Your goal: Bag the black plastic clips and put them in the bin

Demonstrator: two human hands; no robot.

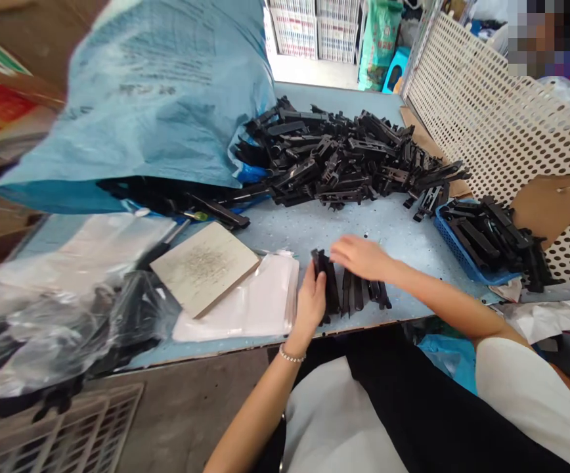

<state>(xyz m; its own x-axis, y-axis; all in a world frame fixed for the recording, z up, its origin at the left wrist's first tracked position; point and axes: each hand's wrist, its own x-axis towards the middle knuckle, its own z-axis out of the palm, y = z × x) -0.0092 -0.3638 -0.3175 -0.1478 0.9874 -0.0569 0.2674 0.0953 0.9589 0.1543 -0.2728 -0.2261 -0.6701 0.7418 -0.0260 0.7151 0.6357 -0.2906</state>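
Observation:
Near the front edge of the table, my left hand [310,297] is closed around slim black plastic parts [332,289], which stand up between thumb and fingers. Just right of their tops is my right hand [361,257], fingers bent and pressed together. What it holds, if anything, is hidden. Below this hand, several more black parts [358,293] lie side by side on the table. A large heap of similar black parts [334,154] spreads across the far side.
A blue plastic sack [176,98] stands at the back left. Left of my hands are a square board [206,266], flat clear bags [265,305] and crumpled plastic [78,322]. To the right are a blue basket [455,246] of black parts and a perforated panel [492,85].

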